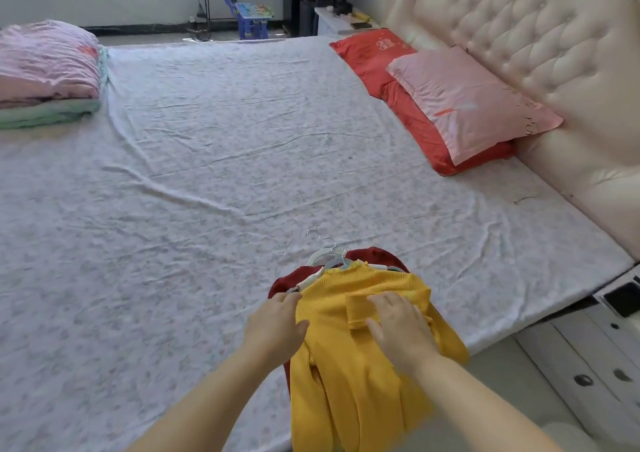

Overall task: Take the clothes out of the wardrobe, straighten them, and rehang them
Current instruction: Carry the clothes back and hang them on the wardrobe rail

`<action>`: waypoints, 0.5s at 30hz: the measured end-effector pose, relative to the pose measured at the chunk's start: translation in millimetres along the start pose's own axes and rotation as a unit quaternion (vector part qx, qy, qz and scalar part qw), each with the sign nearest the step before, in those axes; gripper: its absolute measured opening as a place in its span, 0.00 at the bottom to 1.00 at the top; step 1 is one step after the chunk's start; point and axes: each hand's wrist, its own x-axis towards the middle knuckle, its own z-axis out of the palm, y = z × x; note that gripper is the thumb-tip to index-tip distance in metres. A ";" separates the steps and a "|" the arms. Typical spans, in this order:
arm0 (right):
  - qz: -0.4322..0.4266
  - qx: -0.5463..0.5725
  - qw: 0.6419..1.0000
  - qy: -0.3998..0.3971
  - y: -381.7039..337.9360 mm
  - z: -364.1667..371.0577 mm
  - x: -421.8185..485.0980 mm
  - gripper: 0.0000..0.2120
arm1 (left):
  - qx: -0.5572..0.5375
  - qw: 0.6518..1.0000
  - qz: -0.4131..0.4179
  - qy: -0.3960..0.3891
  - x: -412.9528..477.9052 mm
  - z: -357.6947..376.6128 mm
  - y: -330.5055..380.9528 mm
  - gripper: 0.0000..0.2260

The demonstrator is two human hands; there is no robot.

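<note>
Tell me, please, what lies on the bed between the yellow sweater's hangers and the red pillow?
Only bare, wrinkled floral bedsheet lies between the hangers and the red pillow, as the head view shows.

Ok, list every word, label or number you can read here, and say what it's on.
No text here is legible.
On the red pillow: a pale emblem, too blurred to read.
On the pink pillow: dark marks near its right edge, too small to read.
On the blue chair: a colourful printed seat, no words made out.
On the yellow sweater: no label showing.
</note>
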 end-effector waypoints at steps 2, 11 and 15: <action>-0.003 0.003 1.000 -0.009 10.9 5.5 31.0 0.20 | -0.002 1.000 -0.002 0.000 28.7 6.3 -2.1 0.24; -0.015 -0.009 0.998 -0.057 65.8 73.3 184.4 0.19 | -0.023 0.999 -0.047 0.001 131.9 65.6 -28.9 0.21; -0.036 -0.037 0.995 -0.082 93.5 122.9 248.4 0.17 | -0.038 0.996 -0.079 -0.007 169.4 108.9 -39.9 0.21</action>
